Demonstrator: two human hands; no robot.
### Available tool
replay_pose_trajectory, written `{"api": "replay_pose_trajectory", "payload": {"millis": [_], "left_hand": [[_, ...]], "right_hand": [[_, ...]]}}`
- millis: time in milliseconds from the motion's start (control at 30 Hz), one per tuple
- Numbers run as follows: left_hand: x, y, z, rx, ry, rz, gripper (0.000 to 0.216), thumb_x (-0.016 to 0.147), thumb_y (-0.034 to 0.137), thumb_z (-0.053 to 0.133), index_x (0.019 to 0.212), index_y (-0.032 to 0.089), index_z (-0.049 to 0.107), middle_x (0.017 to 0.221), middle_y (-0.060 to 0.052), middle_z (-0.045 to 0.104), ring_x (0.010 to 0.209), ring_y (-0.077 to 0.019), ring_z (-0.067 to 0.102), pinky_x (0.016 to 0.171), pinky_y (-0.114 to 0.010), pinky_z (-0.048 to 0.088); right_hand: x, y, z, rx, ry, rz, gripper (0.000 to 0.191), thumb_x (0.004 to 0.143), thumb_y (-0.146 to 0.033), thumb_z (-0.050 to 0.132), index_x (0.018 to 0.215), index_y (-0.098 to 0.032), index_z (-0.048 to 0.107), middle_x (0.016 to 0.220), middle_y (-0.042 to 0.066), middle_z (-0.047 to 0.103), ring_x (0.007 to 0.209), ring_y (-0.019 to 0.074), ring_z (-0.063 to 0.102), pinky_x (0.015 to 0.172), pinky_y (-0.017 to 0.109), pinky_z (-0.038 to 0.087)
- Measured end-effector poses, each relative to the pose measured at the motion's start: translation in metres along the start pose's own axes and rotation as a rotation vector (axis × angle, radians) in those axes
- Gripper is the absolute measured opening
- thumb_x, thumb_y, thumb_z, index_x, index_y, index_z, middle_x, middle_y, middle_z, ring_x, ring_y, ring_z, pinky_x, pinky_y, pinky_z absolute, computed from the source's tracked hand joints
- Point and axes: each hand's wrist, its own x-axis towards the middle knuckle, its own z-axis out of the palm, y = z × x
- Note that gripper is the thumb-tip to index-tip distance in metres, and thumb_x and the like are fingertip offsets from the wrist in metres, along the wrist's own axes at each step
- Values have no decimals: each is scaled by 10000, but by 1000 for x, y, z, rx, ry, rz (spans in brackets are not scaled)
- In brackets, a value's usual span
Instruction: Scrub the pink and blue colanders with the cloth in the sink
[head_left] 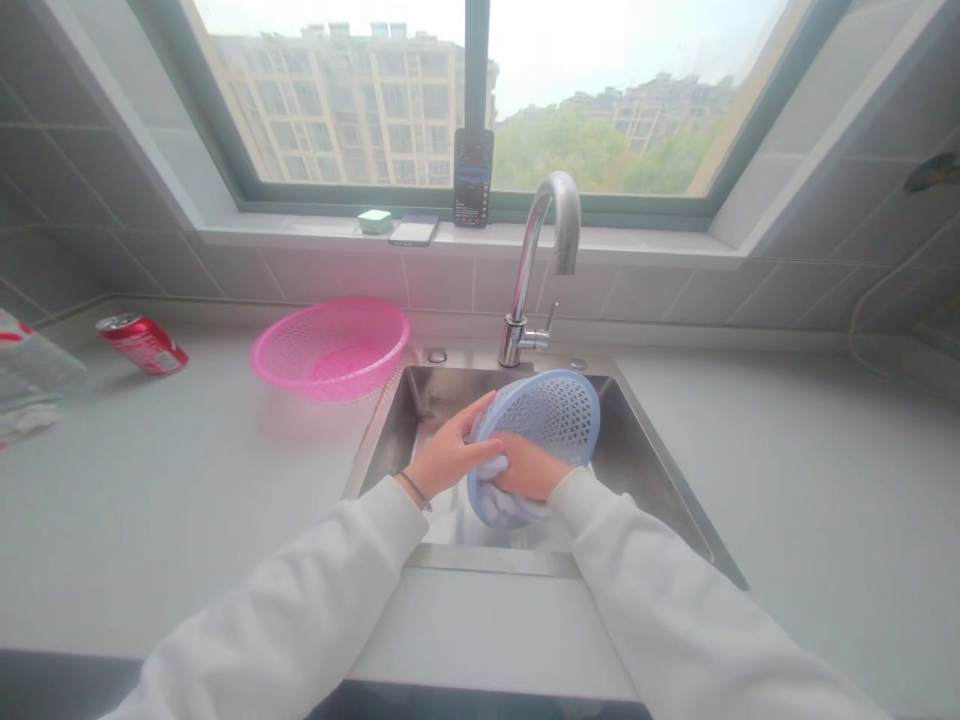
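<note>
Over the sink [645, 480] a light blue plastic colander [559, 415] is tilted on its side, its open face towards me. My left hand [448, 452] grips its left rim, thumb on the inner side and fingers behind it. Inside the bowl, my right hand [529, 468] is closed on a crumpled whitish cloth [502, 503], pressing it against the lower inner wall. Part of the cloth hangs below the fingers. The right fingertips are hidden in the cloth.
Behind the sink stands a chrome faucet [525, 270]. A pink basket [330, 345] is left of the sink, with a red can [142, 343] lying farther left. The windowsill holds a propped phone [472, 180], a flat phone-like slab [414, 231] and a small green box [375, 221].
</note>
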Motion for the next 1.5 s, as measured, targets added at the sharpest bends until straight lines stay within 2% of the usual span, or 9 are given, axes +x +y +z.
{"api": "replay_pose_trajectory", "payload": {"millis": [133, 367, 467, 633, 733, 900, 1100, 1233, 1500], "left_hand": [[-1, 5, 5, 22, 20, -1, 773, 758, 413, 869, 1461, 230, 606, 1541, -129, 574, 1430, -394, 514, 1246, -562, 342], [-2, 7, 8, -32, -8, 22, 777, 780, 440, 858, 1484, 265, 581, 1556, -104, 564, 1437, -396, 509, 1222, -562, 385], [-1, 5, 9, -70, -12, 30, 795, 770, 455, 865, 1485, 256, 580, 1540, -103, 581, 1422, -392, 528, 1220, -548, 395], [-2, 5, 8, -140, 96, 7, 789, 755, 462, 873, 1463, 240, 604, 1460, -106, 654, 1354, -382, 595, 1190, -545, 435], [-3, 7, 7, -127, 154, 25, 725, 747, 439, 882, 1406, 232, 661, 1481, -103, 637, 1400, -383, 554, 1220, -528, 404], [-3, 8, 8, -62, 139, 18, 712, 784, 445, 851, 1430, 235, 640, 1490, -94, 630, 1411, -377, 546, 1236, -530, 380], [-4, 8, 7, -47, 50, 3, 736, 768, 478, 861, 1431, 249, 637, 1508, -94, 614, 1425, -387, 529, 1229, -547, 382], [-3, 12, 9, -68, 13, 25, 733, 783, 501, 848, 1436, 247, 633, 1504, -93, 617, 1430, -379, 528, 1243, -533, 365], [-5, 15, 11, -138, 195, 57, 775, 754, 530, 858, 1414, 183, 646, 1424, -132, 678, 1360, -384, 593, 1184, -511, 443]], "right_hand": [[-1, 2, -5, 39, 19, 36, 292, 667, -100, 642, 908, -223, 752, 997, 71, 776, 1184, 335, 666, 1165, 550, 410], [1, 5, -24, 639, 730, 202, 248, 760, -366, 657, 981, -256, 644, 1027, 46, 755, 1007, 281, 714, 970, 478, 576], [2, 0, -20, 683, 703, 189, 254, 745, -344, 689, 977, -254, 640, 989, 37, 750, 959, 273, 722, 929, 464, 593], [2, -4, -6, 218, 172, 66, 306, 721, -199, 663, 1017, -231, 734, 1083, 63, 775, 1127, 298, 694, 1097, 499, 486], [1, -1, -3, 98, 45, 81, 426, 699, -120, 628, 1082, -242, 767, 1190, 76, 766, 1227, 327, 661, 1137, 522, 446], [1, 5, -9, 331, 159, 196, 358, 716, -192, 677, 1068, -227, 736, 1055, 44, 785, 1055, 275, 713, 1032, 466, 527], [5, 12, -17, 775, 625, 271, 349, 684, -359, 716, 1003, -238, 645, 986, 26, 757, 999, 269, 718, 926, 428, 588], [5, 8, -16, 745, 816, 242, 322, 708, -345, 683, 1007, -245, 620, 1011, 28, 755, 1005, 259, 707, 919, 408, 592], [4, 1, 0, 217, 99, 103, 379, 744, -175, 633, 1092, -264, 750, 1161, 47, 779, 1156, 295, 695, 1081, 497, 489]]}}
